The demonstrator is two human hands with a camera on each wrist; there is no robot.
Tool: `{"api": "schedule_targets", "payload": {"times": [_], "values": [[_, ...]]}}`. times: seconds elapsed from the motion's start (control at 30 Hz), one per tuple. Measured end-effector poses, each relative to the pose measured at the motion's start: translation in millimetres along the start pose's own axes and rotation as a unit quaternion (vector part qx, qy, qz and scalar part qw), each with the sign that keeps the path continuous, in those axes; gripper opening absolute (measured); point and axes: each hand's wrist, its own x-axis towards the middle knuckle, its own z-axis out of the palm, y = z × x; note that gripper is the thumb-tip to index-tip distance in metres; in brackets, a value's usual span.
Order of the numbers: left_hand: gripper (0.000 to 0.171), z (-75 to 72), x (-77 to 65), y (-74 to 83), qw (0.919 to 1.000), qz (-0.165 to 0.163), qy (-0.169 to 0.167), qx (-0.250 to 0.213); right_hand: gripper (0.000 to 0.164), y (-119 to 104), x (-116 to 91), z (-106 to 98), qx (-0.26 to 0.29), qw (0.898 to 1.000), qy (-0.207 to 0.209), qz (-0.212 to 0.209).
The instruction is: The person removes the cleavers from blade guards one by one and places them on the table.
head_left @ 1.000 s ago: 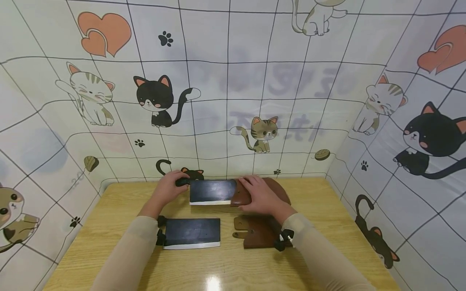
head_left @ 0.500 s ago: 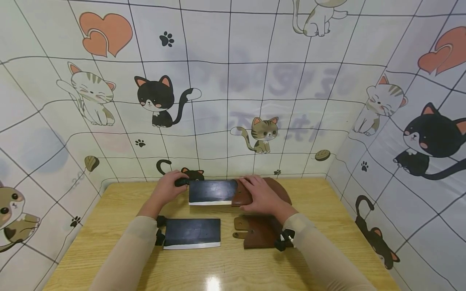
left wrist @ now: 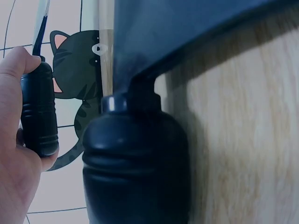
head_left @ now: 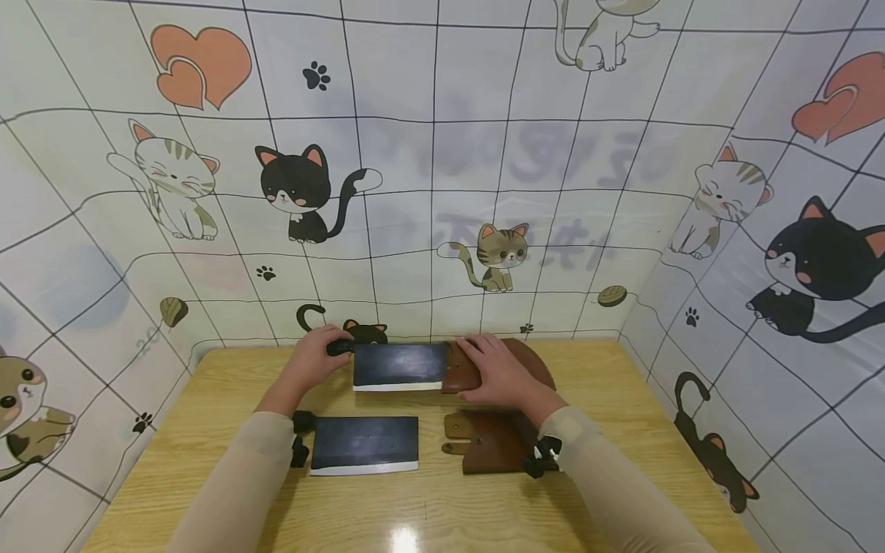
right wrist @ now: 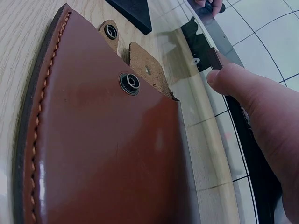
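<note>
At the back of the table, my left hand (head_left: 311, 361) grips the black handle (left wrist: 39, 107) of a cleaver (head_left: 399, 365). The blade has a dark face and a bright edge pointing toward me; its right end sits inside a brown leather knife sheath (head_left: 532, 362). My right hand (head_left: 499, 376) holds that sheath, thumb on the near side and fingers over the top. Nearer to me lies a second cleaver (head_left: 365, 444), its handle (left wrist: 135, 163) large in the left wrist view. Below my right wrist lies a second leather sheath (right wrist: 107, 140) with stitching and a metal snap.
The wooden table (head_left: 422, 511) meets a cloth wall (head_left: 387, 153) printed with cats and grid lines at the back and sides. Two strap tabs (head_left: 456, 426) of the second sheath point left toward the second cleaver.
My left hand and the gripped cleaver have shifted slightly left, and a little more of the blade shows outside the sheath. The second cleaver and second sheath lie as before.
</note>
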Motion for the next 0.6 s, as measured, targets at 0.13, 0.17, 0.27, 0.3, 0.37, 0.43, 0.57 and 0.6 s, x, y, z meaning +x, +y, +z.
{"api": "schedule_targets", "payload": {"times": [0.13,0.17,0.27,0.3,0.37,0.43,0.57,0.6], "values": [[0.034,0.7,-0.7,-5.5,1.0,-0.002,0.002,0.003,0.11,2,0,0,0.006,1.0,-0.003,-0.003],[0.034,0.8,-0.9,-7.0,1.0,-0.001,0.003,0.003,0.11,3,0,1,0.005,1.0,-0.005,-0.003],[0.034,0.4,-2.6,-12.7,1.0,0.001,0.006,0.003,0.111,5,-1,2,0.002,1.0,-0.012,-0.001],[0.034,-0.3,-3.3,-14.4,1.0,0.001,0.007,0.002,0.111,6,-1,2,-0.001,1.0,-0.015,0.0],[0.034,-1.7,-4.8,-17.9,1.0,0.0,0.008,0.002,0.112,7,-2,2,0.001,1.0,-0.018,0.001],[0.034,-3.3,-6.6,-21.4,1.0,-0.002,0.008,0.006,0.113,8,-3,1,0.007,1.0,-0.023,0.004],[0.035,-6.4,-10.5,-27.2,0.9999,-0.002,0.007,0.012,0.113,9,-6,-1,0.017,0.999,-0.033,0.012],[0.035,-7.3,-11.6,-28.5,0.9999,-0.003,0.006,0.013,0.113,10,-6,-1,0.02,0.999,-0.036,0.015]]}}
